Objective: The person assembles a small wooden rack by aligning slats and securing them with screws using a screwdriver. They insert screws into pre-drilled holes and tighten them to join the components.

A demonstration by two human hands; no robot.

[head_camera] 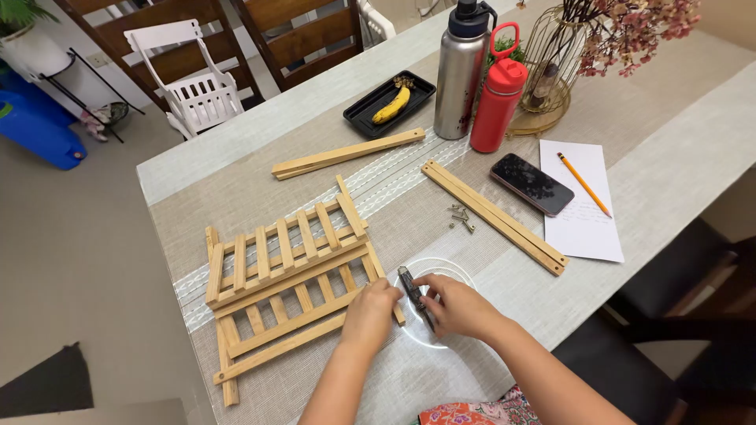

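Observation:
Both my hands meet at the table's near edge. My right hand [459, 305] grips a dark screwdriver [413, 293] that lies over a clear round dish [447, 270]. My left hand [370, 311] is closed at the right end of a stack of wooden slatted racks [283, 267], its fingers touching the tool's tip and a slat. Whether it pinches a screw is hidden. A small heap of screws [462, 217] lies beyond the dish.
Two long wooden rail pairs lie loose: one [348, 153] at the back, one [494, 216] diagonal on the right. Behind stand a steel bottle [461, 75], a red bottle [498, 94], a black tray with a banana [390, 102], a phone [532, 183], paper with a pencil [583, 184].

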